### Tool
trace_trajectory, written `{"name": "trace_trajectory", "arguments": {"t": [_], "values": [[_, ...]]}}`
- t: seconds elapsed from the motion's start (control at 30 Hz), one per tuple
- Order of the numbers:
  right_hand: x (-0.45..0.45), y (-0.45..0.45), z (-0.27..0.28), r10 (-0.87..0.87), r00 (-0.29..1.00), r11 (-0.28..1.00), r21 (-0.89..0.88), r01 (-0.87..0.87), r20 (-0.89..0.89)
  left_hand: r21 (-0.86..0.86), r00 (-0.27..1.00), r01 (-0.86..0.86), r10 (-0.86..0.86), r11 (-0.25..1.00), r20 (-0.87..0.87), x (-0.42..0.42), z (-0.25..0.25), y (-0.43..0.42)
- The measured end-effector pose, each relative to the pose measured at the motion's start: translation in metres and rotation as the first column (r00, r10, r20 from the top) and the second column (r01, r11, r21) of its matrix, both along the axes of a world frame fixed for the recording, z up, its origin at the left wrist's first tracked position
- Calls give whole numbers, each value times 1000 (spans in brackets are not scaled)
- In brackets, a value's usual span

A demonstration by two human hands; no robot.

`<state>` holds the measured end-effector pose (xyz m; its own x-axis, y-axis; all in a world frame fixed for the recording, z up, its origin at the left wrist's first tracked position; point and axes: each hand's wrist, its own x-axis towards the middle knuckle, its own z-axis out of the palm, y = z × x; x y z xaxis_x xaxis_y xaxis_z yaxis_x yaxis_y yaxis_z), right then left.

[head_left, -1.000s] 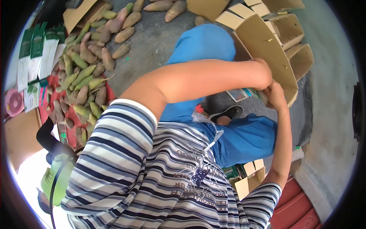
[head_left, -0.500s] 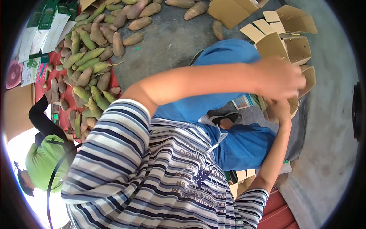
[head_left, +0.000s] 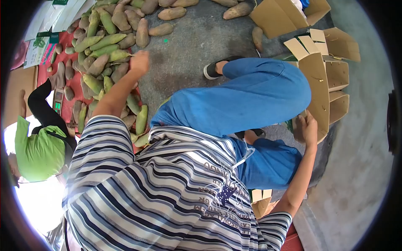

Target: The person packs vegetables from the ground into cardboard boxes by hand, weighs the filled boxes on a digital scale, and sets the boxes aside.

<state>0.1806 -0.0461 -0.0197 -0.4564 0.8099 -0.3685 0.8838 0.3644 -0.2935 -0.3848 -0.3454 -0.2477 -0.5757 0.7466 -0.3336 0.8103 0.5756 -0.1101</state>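
Observation:
My left hand [head_left: 140,62] is over the right edge of a heap of long roots, beside the tip of a green radish [head_left: 119,55]. Its back faces me and the fingers curl underneath, so any grip is hidden. Brown, soil-covered roots [head_left: 119,19] lie mixed among the green radishes. To the right, my right hand [head_left: 308,125] is closed at the near end of an opened cardboard box [head_left: 319,94], thumb and fingers pinched at its edge. A brown, rounded shape [head_left: 297,130], perhaps a root, shows beside those fingers. My bent knee covers part of the box.
More open cartons [head_left: 336,75] stand along the right, and another box [head_left: 278,19] is at the top. Single roots [head_left: 237,11] lie on the grey floor [head_left: 188,54]. A person in a green shirt [head_left: 39,150] is at the left, near a scale [head_left: 57,104].
My left hand has swung from the box across to the root heap. My right hand stays by the box. The view has shifted, and the person in green has raised an arm.

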Motion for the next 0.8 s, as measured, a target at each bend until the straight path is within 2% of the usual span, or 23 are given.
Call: {"name": "trace_trajectory", "arguments": {"t": [0.03, 0.07, 0.13, 0.17, 0.2, 0.27, 0.33, 0.43, 0.5, 0.57, 0.67, 0.77, 0.8], "values": [[2, 1, -1, -3, 1000, 1000, -10, 3, -24, -77, 992, -65, 56, 995, -112, -10, 3, -14], [5, 2, -3, -7, 999, 1000, -20, 6, -47, -49, 979, -136, 126, 990, -159, -25, 1, -28], [7, 4, -4, -5, 998, 1000, -17, 4, -58, -59, 944, -161, 136, 985, -301, -48, 11, -44], [7, 4, -5, 1, 999, 1000, -5, -1, -45, -145, 930, -168, 108, 975, -353, -57, 22, -49], [7, 4, -5, 6, 1000, 1000, 7, -5, -31, -106, 897, -200, 139, 974, -419, -76, 18, -60], [7, 3, -5, -11, 1000, 1000, 17, 11, 4, -120, 876, -286, 209, 951, -435, -113, 21, -81], [7, 2, -5, -19, 1000, 999, 31, 19, 11, -135, 860, -435, 366, 890, -356, -134, 30, -95], [4, 0, -4, -42, 999, 999, 35, 42, 7, -193, 871, -455, 390, 869, -298, -146, 35, -111], [0, -3, -1, -99, 994, 995, 6, 99, 44, -297, 893, -419, 331, 858, -303, -147, 39, -107], [6, -2, -8, -111, 994, 994, -7, 111, -3, -358, 912, -375, 271, 855, -309, -148, 40, -101], [12, -2, -12, -88, 995, 996, -10, 87, -40, -337, 935, -185, 60, 923, -349, -143, 8, -111], [7, 1, -7, -117, 993, 993, -2, 117, 2, -310, 931, -135, 14, 941, -364, -124, 12, -108], [5, -1, -6, -139, 990, 990, -8, 139, 28, -313, 927, -54, -68, 948, -368, -117, 16, -107]]}}
